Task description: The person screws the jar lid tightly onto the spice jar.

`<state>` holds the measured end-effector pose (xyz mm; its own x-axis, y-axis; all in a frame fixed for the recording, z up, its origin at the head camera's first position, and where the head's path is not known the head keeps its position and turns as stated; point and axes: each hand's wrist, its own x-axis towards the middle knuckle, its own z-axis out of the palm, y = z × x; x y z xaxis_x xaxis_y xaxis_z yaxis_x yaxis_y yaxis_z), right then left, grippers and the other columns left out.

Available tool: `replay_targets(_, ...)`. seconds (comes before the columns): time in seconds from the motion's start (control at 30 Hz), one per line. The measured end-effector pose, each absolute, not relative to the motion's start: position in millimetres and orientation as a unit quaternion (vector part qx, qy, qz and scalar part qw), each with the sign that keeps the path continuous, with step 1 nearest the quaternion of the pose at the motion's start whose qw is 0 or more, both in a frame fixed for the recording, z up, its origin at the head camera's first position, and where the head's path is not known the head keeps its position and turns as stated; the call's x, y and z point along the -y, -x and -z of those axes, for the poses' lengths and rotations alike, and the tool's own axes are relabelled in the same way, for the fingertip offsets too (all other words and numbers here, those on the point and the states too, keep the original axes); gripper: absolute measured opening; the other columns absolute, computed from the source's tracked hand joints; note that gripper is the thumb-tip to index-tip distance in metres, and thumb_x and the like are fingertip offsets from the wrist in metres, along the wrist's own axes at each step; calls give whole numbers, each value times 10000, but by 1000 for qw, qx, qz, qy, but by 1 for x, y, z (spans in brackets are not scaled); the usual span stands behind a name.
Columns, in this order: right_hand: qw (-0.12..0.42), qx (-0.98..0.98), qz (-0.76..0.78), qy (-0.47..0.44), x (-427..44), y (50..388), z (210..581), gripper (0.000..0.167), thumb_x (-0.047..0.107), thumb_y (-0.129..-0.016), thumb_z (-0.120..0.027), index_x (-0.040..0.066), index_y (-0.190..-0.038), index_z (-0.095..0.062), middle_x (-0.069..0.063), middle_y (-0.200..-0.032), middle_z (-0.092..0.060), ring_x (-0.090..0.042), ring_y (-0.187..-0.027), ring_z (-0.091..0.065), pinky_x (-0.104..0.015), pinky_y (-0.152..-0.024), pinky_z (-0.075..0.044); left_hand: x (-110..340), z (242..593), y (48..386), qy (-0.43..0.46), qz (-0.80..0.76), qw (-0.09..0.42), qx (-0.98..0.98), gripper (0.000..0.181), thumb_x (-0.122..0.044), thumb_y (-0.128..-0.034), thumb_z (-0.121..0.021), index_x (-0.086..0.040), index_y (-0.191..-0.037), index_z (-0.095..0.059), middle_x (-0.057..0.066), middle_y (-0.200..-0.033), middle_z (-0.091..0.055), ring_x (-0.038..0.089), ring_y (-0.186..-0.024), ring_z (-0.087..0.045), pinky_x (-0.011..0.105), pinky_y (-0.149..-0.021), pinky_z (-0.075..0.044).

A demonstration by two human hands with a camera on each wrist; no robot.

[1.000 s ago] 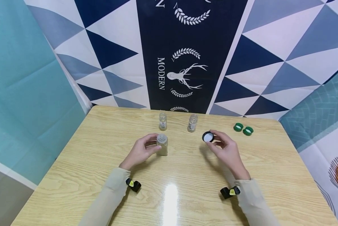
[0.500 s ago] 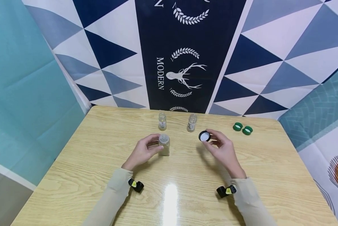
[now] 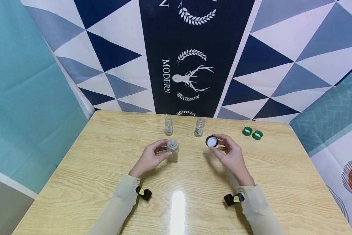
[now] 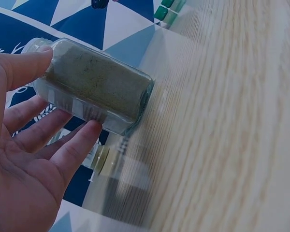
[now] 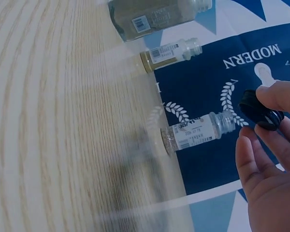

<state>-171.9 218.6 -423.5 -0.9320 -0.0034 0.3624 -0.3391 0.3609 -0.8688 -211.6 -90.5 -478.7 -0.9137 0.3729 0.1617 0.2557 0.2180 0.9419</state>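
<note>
In the head view my left hand (image 3: 150,159) grips a square glass shaker jar (image 3: 173,154) with a perforated top, standing upright. The left wrist view shows grey-green powder in this jar (image 4: 96,82), thumb near its neck and fingers along its side. To the right, my right hand (image 3: 231,157) pinches a round black cap (image 3: 212,141) above the table, its white inner side facing up toward the head camera. The right wrist view shows the black cap (image 5: 260,110) between thumb and fingers. The cap and the jar are apart.
Two small glass bottles without caps, one at the back centre (image 3: 168,126) and one to its right (image 3: 199,127), stand near the table's (image 3: 84,182) back edge. Two green caps (image 3: 247,131) lie at the back right. A patterned cloth (image 3: 120,42) hangs behind.
My left hand has moved slightly right with the jar. My right hand has moved left with the black cap, narrowing the distance between them.
</note>
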Motion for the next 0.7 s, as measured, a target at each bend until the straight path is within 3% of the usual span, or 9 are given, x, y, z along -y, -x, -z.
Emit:
replay_targets(0.23, 153, 815, -551, -94, -228, 183, 447, 468, -34, -880, -779, 3, -1322, -633, -190, -1223, -690, -6, -998, -639, -118, -796, -544, 87, 478, 211, -207, -591, 49, -778, 508, -164, -956, -754, -66, -1423, -581, 156, -1386, -642, 334, -1274, -634, 411, -1091, -520)
replay_targets(0.4, 155, 807, -562, -101, -230, 185, 452, 486, 4, -872, -805, 69, -1330, -653, -146, -1223, -700, -13, -1008, -641, -120, -794, -545, 85, 479, 210, -211, -599, 51, -771, 503, -147, -954, -754, -67, -1421, -583, 161, -1385, -640, 333, -1279, -628, 422, -1102, -512)
replay_targets(0.7, 151, 805, -565, -103, -226, 185, 451, 479, -26, -866, -797, 34, -1319, -653, -176, -1216, -698, -62, -1007, -655, -132, -788, -553, 81, 480, 207, -210, -600, 60, -769, 506, -149, -952, -757, -63, -1419, -584, 154, -1378, -645, 321, -1279, -628, 414, -1104, -510)
